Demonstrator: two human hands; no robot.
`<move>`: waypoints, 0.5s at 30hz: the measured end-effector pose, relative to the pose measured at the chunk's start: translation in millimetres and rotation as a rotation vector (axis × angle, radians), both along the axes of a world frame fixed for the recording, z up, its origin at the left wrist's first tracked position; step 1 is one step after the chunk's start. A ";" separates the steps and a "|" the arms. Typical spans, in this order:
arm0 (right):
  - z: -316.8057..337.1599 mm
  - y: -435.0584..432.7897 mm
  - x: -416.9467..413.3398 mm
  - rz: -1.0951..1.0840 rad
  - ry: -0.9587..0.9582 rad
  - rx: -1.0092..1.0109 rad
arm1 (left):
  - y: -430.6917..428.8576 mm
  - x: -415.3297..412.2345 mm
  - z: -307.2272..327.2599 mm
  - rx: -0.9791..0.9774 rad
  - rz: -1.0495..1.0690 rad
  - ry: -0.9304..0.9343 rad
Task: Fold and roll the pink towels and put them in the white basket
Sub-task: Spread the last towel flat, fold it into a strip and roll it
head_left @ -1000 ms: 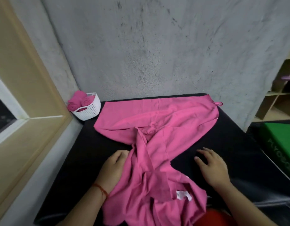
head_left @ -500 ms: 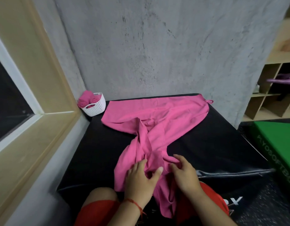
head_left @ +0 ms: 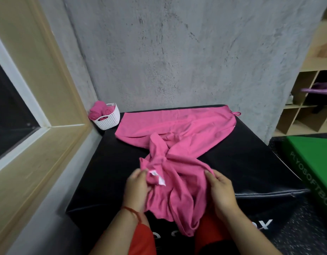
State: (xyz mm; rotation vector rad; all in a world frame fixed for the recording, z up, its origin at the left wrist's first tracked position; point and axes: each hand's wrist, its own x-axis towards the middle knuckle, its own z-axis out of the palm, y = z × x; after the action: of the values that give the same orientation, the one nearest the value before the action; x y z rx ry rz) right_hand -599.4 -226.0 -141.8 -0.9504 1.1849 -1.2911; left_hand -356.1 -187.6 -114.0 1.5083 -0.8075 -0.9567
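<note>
Crumpled pink towel (head_left: 177, 129), near end gripped by left hand (head_left: 137, 188) and right hand (head_left: 221, 190), white tag (head_left: 160, 180) beside the left; far half spread flat beyond them. Well beyond the left hand, white basket (head_left: 109, 121) holds pink rolls (head_left: 99, 112).

green box (head_left: 309, 153) side: "PLYOSOFTBO…" | black box (head_left: 250, 162) front: partial "…OX" | rest hidden

Pink towel (head_left: 177, 129) w/ white tag (head_left: 157, 177), white basket (head_left: 108, 120), black box (head_left: 241, 162), green box (head_left: 315, 162), grey wall (head_left: 177, 52)
</note>
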 end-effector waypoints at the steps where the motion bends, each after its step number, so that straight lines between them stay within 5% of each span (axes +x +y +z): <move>1: 10.2 -2.0 -7.3 -0.036 0.015 -0.003 | 2.3 11.9 11.5 -0.034 0.022 0.116; 10: 73.6 -27.4 -115.2 -0.267 0.123 0.100 | 69.3 120.9 74.1 -0.197 0.089 0.260; 15: 45.8 -10.6 -159.1 -0.221 0.544 0.164 | 114.3 182.8 2.0 0.198 0.300 0.147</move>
State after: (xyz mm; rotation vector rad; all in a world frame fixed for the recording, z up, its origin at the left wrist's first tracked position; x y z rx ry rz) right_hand -758.5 -236.5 -96.0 -1.1084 1.8296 -1.1109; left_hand -173.3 -73.3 -112.0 1.6514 -0.3750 -0.9275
